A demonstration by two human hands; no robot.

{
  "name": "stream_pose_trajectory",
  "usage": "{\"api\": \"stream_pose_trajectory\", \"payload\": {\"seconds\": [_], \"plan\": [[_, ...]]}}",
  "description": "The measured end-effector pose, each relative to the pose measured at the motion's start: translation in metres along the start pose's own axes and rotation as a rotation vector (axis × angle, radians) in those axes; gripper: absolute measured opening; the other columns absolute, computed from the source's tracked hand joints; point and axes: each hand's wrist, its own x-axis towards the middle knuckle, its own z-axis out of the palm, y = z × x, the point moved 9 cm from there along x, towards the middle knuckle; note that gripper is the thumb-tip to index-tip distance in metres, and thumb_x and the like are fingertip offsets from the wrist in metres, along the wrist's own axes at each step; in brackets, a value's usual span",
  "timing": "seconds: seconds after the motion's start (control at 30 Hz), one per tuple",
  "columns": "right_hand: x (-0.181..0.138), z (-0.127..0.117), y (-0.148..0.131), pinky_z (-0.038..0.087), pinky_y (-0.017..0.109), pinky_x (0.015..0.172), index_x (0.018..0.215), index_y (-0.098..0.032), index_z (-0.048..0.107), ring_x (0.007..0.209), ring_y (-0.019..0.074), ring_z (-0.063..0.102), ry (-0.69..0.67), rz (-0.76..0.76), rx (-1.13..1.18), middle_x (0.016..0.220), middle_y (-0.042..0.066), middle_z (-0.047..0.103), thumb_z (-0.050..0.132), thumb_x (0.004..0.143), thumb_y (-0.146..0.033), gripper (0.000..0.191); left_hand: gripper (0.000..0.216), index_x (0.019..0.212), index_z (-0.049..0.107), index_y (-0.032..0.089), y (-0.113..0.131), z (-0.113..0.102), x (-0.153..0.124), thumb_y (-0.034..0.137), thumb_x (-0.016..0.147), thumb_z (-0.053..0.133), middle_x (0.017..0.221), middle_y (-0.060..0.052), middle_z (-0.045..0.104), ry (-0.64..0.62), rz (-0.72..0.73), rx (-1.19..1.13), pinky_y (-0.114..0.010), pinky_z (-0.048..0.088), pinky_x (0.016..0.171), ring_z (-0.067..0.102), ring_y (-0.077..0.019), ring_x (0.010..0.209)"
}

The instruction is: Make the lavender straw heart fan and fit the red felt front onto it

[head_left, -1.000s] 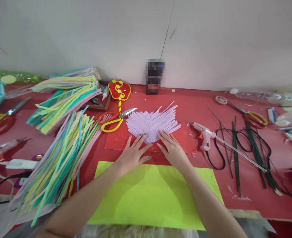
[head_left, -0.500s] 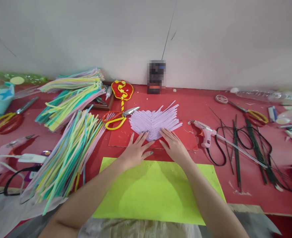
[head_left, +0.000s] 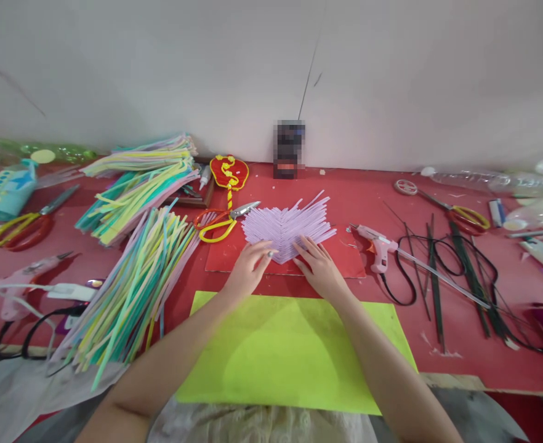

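A lilac pipe-cleaner piece (head_left: 283,223), laid in a V-shaped herringbone with uneven strand ends at the upper right, lies flat on a red board (head_left: 345,261). My left hand (head_left: 248,267) is at its lower left edge, fingers curled and thumb and index finger pinched at the border near the bottom point. The fingers partly hide that edge. My right hand (head_left: 320,267) rests on the lower right side, fingers stretched out and slightly apart. Just beyond the piece's left side are scissors (head_left: 218,231) with red and yellow handles.
Bundles of coloured pipe cleaners (head_left: 128,289) lie to the left. A pink glue gun (head_left: 380,249) with its cord and dark green stems (head_left: 433,283) are on the right. A yellow-green sheet (head_left: 294,351) covers the near edge. A phone-like dark object (head_left: 287,151) leans on the wall.
My left hand has gone from spread fingers lying on the piece to a curled pinch at its lower left edge. My right hand stays almost in place.
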Motion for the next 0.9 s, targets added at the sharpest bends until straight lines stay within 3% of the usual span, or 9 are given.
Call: {"api": "stream_pose_trajectory", "payload": {"seconds": [0.1,0.17,0.3,0.4,0.6,0.73,0.9], "plan": [[0.0,-0.001,-0.001,0.033,0.049,0.11,0.133,-0.022,0.05,0.137,0.0249,0.034,0.022,-0.006,0.019,0.145,0.009,0.041,0.038,0.095,-0.035,0.042,0.021,0.103,0.062,0.021,0.002,-0.019,0.002,0.024,0.092,0.044,0.109,-0.007,0.064,0.16,0.088,0.083,-0.04,0.042,0.1,0.057,-0.019,0.108],[0.0,-0.001,-0.001,0.034,0.049,0.11,0.133,-0.021,0.05,0.136,0.0249,0.035,0.022,-0.009,0.021,0.145,0.009,0.042,0.038,0.095,-0.035,0.042,0.016,0.096,0.061,0.019,-0.004,-0.027,0.003,0.022,0.091,0.046,0.098,-0.007,0.065,0.21,0.061,0.15,-0.037,0.047,0.09,0.059,-0.0194,0.097],[0.0,0.0,-0.001,0.032,0.047,0.111,0.133,-0.018,0.05,0.136,0.0246,0.035,0.01,-0.005,0.009,0.145,0.009,0.042,0.038,0.095,-0.035,0.043,0.022,0.07,0.055,0.018,-0.017,-0.028,0.005,0.022,0.09,0.047,0.071,-0.004,0.061,0.186,-0.049,0.192,-0.03,0.047,0.072,0.059,-0.0175,0.074],[-0.001,-0.001,-0.002,0.032,0.048,0.111,0.132,-0.019,0.05,0.136,0.0248,0.036,0.013,-0.008,0.013,0.145,0.009,0.041,0.038,0.095,-0.034,0.043,0.023,0.069,0.053,0.018,-0.021,-0.018,0.004,0.021,0.091,0.046,0.061,0.0,0.059,0.106,-0.114,0.126,-0.025,0.044,0.063,0.057,-0.0141,0.062],[-0.001,-0.003,-0.001,0.034,0.048,0.11,0.131,-0.019,0.052,0.135,0.025,0.037,0.026,-0.01,0.035,0.143,0.01,0.044,0.04,0.094,-0.034,0.042,0.006,0.086,0.061,0.019,-0.013,-0.004,0.0,0.015,0.083,0.059,0.087,-0.002,0.07,0.078,-0.009,0.062,-0.027,0.048,0.078,0.065,-0.0161,0.084],[-0.002,-0.003,-0.001,0.034,0.049,0.11,0.131,-0.02,0.052,0.135,0.0246,0.038,0.035,-0.015,0.051,0.143,0.01,0.045,0.04,0.094,-0.034,0.041,0.007,0.075,0.06,0.019,-0.019,-0.004,0.0,0.017,0.08,0.064,0.078,-0.001,0.069,0.063,-0.046,0.089,-0.028,0.049,0.074,0.065,-0.0165,0.077],[-0.002,-0.003,0.0,0.034,0.048,0.11,0.131,-0.02,0.052,0.135,0.0246,0.038,0.03,-0.022,0.06,0.143,0.009,0.044,0.04,0.094,-0.035,0.042,0.009,0.077,0.059,0.02,-0.015,-0.006,0.0,0.013,0.083,0.058,0.073,-0.001,0.067,0.063,-0.033,0.172,-0.03,0.048,0.072,0.062,-0.0174,0.076]]}}
